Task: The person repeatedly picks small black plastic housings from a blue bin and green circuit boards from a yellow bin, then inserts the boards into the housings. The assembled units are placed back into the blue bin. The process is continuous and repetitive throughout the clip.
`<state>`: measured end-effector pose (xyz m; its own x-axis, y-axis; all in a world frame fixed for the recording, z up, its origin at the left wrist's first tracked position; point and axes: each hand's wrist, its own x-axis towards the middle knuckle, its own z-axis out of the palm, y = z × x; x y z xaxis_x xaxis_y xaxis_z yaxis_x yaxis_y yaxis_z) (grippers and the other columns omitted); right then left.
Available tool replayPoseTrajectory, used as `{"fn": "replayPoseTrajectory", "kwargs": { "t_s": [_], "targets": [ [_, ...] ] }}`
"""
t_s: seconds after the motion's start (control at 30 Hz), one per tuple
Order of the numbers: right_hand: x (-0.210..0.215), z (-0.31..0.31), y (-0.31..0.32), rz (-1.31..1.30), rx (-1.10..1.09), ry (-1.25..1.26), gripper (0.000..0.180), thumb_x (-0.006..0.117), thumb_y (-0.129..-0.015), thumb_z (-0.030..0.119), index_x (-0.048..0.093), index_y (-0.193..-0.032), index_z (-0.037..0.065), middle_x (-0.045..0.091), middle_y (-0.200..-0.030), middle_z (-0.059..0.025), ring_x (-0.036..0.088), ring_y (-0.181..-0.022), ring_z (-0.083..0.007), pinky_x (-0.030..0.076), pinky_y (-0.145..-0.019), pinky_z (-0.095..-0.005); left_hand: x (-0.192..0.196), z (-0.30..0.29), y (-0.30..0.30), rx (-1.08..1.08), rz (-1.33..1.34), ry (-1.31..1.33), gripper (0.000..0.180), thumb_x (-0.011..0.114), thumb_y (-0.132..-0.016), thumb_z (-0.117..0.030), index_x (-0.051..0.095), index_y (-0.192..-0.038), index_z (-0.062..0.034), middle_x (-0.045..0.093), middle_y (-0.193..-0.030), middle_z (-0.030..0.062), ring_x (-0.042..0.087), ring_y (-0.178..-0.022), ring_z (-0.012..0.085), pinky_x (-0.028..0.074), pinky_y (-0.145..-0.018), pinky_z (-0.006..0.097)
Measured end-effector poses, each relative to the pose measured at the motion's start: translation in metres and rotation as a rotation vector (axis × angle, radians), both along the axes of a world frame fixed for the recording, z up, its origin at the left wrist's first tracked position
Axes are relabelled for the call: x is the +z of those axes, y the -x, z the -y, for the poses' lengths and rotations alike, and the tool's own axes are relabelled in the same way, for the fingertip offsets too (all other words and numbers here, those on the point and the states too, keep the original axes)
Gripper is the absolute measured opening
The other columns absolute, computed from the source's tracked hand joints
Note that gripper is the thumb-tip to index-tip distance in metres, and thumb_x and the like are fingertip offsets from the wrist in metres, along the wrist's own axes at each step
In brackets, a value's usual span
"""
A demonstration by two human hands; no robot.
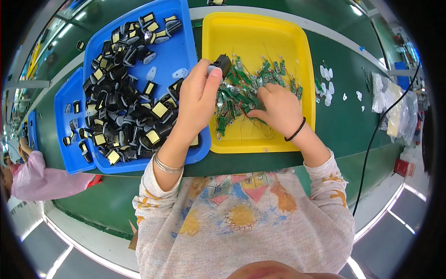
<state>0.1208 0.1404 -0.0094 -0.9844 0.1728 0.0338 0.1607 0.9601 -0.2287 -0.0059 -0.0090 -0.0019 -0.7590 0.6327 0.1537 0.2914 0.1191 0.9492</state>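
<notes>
My left hand is closed around a small black plastic casing, held above the edge between a blue tray and a yellow tray. The casing's top end sticks out past my thumb and fingers. My right hand is down in the yellow tray, thumb spread from the fingers. Its fingertips touch a pile of green circuit boards with thin wires. Under the left wrist, the blue tray holds a heap of black casings, several with pale yellow pads and grey parts.
A smaller blue tray with a few casings stands at the far left. White oval pieces lie on the green table right of the yellow tray. Clear plastic bags and a black cable are farther right. Another person's pink sleeve shows at left.
</notes>
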Motion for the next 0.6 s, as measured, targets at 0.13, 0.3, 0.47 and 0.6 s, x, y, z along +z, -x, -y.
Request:
{"fn": "replayPoseTrajectory", "kwargs": {
  "t_s": [0.13,0.3,0.47,0.6],
  "targets": [
    [0.015,-0.028,0.019,0.251,0.102,0.401,0.032,0.073,-0.062,0.027,0.056,-0.078,0.005,0.056,-0.059,-0.0064,0.056,-0.058,-0.0225,0.042,-0.051,-0.0305,-0.002,0.001,0.003,0.014,-0.011,0.049,0.02,0.049,-0.086,-0.017,0.046,-0.08,0.0014,0.046,-0.065,0.0107,0.043,-0.054,0.0185,0.036,-0.051,0.029],
    [0.043,-0.03,0.048,0.062,0.021,1.432,0.013,0.062,-0.081,0.013,0.053,-0.085,0.004,0.051,-0.065,0.0057,0.047,-0.059,-0.0039,0.038,-0.053,-0.0196,-0.005,0.0,0.001,0.012,0.035,0.015,0.017,0.054,-0.083,-0.014,0.049,-0.084,0.0016,0.048,-0.068,0.0109,0.047,-0.056,0.0189,0.039,-0.052,0.028],
    [0.025,-0.01,0.062,-0.067,0.228,1.731,0.011,0.051,-0.087,0.014,0.053,-0.088,0.004,0.054,-0.084,-0.0013,0.05,-0.08,-0.0072,0.039,-0.072,-0.0209,-0.009,-0.001,0.004,0.044,-0.146,0.027,0.025,0.059,-0.078,-0.01,0.056,-0.099,0.0012,0.058,-0.08,0.0118,0.057,-0.067,0.0217,0.044,-0.057,0.028],
    [0.019,-0.012,0.057,-0.062,0.178,1.748,0.018,0.044,-0.091,0.019,0.054,-0.092,0.003,0.056,-0.085,-0.0021,0.05,-0.076,-0.0083,0.04,-0.069,-0.0214,-0.007,0.0,0.008,0.051,-0.392,0.013,0.024,0.066,-0.071,-0.007,0.06,-0.093,0.0021,0.059,-0.085,0.0119,0.058,-0.071,0.0205,0.045,-0.06,0.027]
  ]
}}
